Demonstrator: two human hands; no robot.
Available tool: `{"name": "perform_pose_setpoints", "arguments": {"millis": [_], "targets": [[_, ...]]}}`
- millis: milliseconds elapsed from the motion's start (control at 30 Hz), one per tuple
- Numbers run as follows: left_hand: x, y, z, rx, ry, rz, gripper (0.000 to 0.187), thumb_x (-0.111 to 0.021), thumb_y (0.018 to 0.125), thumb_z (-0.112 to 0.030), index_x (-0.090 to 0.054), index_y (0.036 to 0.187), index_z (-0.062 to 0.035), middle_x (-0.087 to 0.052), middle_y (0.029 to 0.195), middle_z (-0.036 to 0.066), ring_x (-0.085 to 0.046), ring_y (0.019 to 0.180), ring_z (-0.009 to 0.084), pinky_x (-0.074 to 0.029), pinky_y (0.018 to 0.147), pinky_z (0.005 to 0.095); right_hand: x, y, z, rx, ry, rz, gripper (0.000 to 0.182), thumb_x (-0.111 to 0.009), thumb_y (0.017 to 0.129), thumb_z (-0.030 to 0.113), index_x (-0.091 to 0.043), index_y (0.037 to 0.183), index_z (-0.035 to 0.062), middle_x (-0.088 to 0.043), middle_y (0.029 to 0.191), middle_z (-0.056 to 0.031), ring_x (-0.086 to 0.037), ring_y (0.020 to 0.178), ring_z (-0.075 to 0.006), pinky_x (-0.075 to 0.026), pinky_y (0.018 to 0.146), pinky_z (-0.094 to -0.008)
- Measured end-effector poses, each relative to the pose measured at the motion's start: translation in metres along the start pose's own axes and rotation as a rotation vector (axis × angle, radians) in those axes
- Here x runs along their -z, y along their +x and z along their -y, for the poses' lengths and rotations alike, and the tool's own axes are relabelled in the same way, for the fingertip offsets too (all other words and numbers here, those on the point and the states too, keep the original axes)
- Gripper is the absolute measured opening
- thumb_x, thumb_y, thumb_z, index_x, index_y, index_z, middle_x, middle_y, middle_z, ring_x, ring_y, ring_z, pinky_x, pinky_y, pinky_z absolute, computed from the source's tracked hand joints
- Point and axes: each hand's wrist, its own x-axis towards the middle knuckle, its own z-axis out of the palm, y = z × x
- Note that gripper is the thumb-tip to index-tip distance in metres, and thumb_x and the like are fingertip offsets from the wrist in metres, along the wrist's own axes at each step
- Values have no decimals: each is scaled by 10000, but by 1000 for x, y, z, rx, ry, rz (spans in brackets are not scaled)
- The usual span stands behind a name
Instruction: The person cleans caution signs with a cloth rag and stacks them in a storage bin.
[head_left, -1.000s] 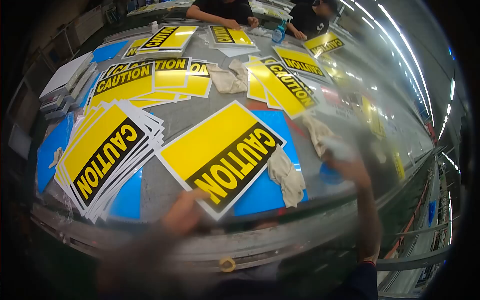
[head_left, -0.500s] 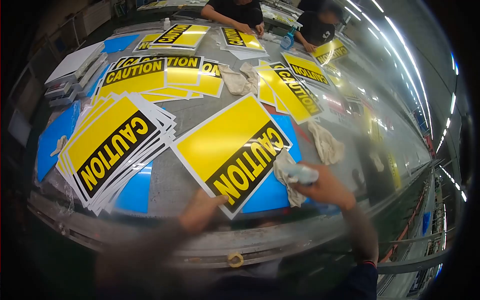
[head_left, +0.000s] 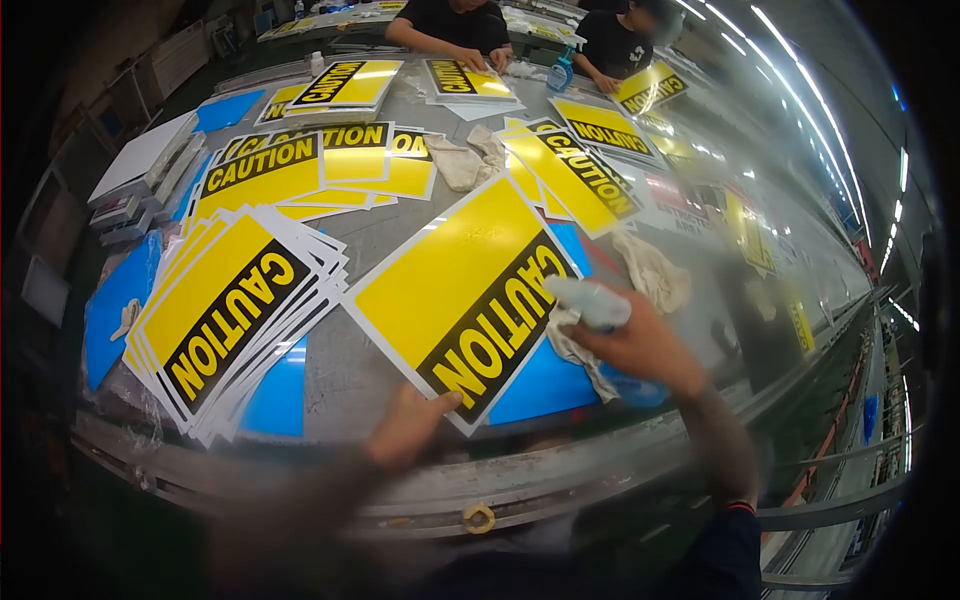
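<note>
A yellow and black CAUTION sign [head_left: 440,260] lies at a slant before me, over a blue sheet [head_left: 550,385]. My left hand [head_left: 412,425] grips its near corner, thumb on the printed face. In my right hand [head_left: 645,345] is a spray bottle [head_left: 597,303], its white head pointing over the sign's right edge and its blue body partly hidden below the hand. A pale cloth [head_left: 580,355] hangs beneath that hand, overlapping the sign's edge. Small wet-looking specks show on the sign's yellow part.
A fanned stack of CAUTION signs [head_left: 215,310] is at left, with more signs [head_left: 260,170] behind. Cloths [head_left: 655,270] lie to the right and at the centre back. Two people [head_left: 455,30] work across the table, near another spray bottle [head_left: 561,70].
My right hand has raised the spray bottle slightly, and its head shows more clearly over the sign's edge. Specks now show on the yellow face. My left hand keeps its grip; the view has shifted slightly.
</note>
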Motion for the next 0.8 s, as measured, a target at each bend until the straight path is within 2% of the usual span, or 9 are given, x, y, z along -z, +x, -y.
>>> {"name": "perform_pose_setpoints", "arguments": {"millis": [67,167,200,300,400,500,600,700,800], "targets": [[0,2,2,5,-13,-6,521,-672,1018,-5,-429,1479,6,-620,1443,181,-600,1355,278,-450,1197,435,-5,-9,10,97,-78,67,395,-780,968,216,-680,1286,6,-780,1036,-157,-734,877,-219,-557,770,-352],[-1,-1,5,-28,-6,-2,492,-671,1010,-10,-465,1456,13,-628,1422,181,-597,1344,275,-456,1173,426,7,-3,-8,-163,0,-85,385,-779,968,219,-685,1271,1,-764,950,-135,-708,768,-187,-549,699,-348],[-1,-1,6,-50,-13,-3,461,-668,1004,-18,-498,1429,32,-647,1393,181,-611,1315,273,-465,1145,416,16,-2,-11,-262,0,-147,350,-767,974,229,-703,1238,7,-726,857,-78,-670,674,-127,-531,625,-314],[4,2,9,-60,-17,-17,477,-675,992,-10,-504,1436,25,-651,1386,167,-614,1306,274,-462,1136,422,44,-7,-52,-268,24,-268,297,-746,982,197,-709,1218,22,-675,803,-28,-623,618,-90,-501,576,-279],[12,6,17,10,3,-54,551,-687,990,27,-467,1493,-13,-616,1435,134,-594,1344,254,-469,1161,427,84,-31,-75,-243,245,-566,250,-721,995,156,-694,1204,22,-647,796,-7,-604,618,-89,-481,563,-268],[19,6,22,-93,78,41,527,-660,986,19,-480,1480,-4,-620,1427,135,-620,1323,271,-499,1137,442,121,-56,-109,-188,420,-899,262,-702,1013,145,-665,1225,-5,-618,788,-9,-601,629,-104,-475,582,-269],[-3,-1,-4,53,-93,-14,500,-636,982,8,-498,1462,16,-639,1407,148,-641,1300,291,-515,1126,467,124,-68,-153,-96,169,-1186,281,-704,1017,154,-665,1246,-5,-615,783,-8,-608,637,-110,-476,595,-267],[38,20,31,-68,89,102,479,-645,981,3,-520,1442,22,-651,1391,152,-646,1293,292,-516,1127,471,112,-76,-164,-107,75,-1138,303,-709,1026,170,-654,1267,-6,-646,810,-22,-636,680,-115,-502,641,-269],[41,14,36,-42,17,78,471,-660,981,1,-531,1434,21,-658,1378,150,-651,1284,283,-517,1128,478,108,-87,-171,-152,137,-1005,361,-702,1044,222,-625,1325,7,-703,979,-56,-675,889,-124,-535,807,-299]]}}
